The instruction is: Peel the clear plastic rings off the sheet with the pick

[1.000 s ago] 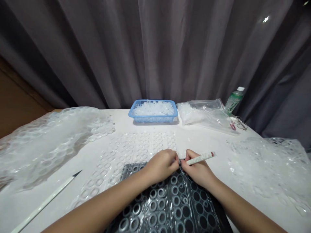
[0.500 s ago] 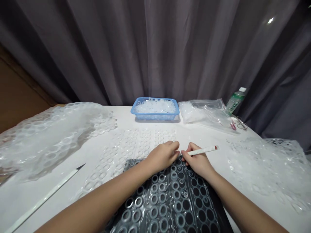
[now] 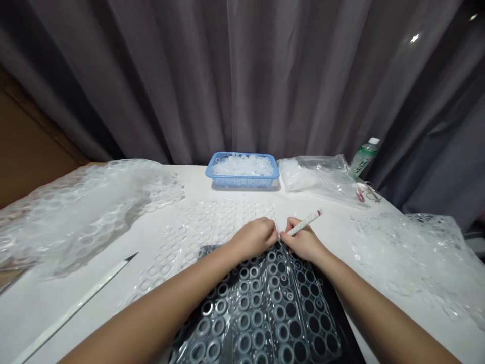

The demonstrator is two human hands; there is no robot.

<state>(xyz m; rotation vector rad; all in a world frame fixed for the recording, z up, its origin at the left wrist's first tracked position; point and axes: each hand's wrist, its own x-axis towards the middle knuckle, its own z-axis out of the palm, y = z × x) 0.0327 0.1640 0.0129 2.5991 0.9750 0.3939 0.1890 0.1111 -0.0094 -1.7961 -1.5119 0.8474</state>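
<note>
A clear plastic sheet of rings (image 3: 250, 316) lies over a black backing in front of me; some of its round holes show black. My left hand (image 3: 257, 235) is closed at the far edge of this sheet, fingertips pinched together; what they grip is hidden. Just to its right, my right hand (image 3: 303, 242) is closed around a slim white pen-shaped tool (image 3: 306, 222) with a reddish end pointing up and right. The tool's lower tip is hidden by the fingers. Both hands' fingertips nearly meet.
A blue basket (image 3: 242, 180) of small clear pieces stands at the back, beside a clear bag (image 3: 318, 177) and a green-labelled bottle (image 3: 364, 157). Ring sheets (image 3: 83, 207) pile up left, plastic scraps (image 3: 420, 263) right. A long white strip with a dark pointed tip (image 3: 79, 306) lies left.
The white tool in my right hand has tilted more upright, its reddish end moving left and up. My right hand has shifted slightly left, closer to my left hand. The view has shifted slightly.
</note>
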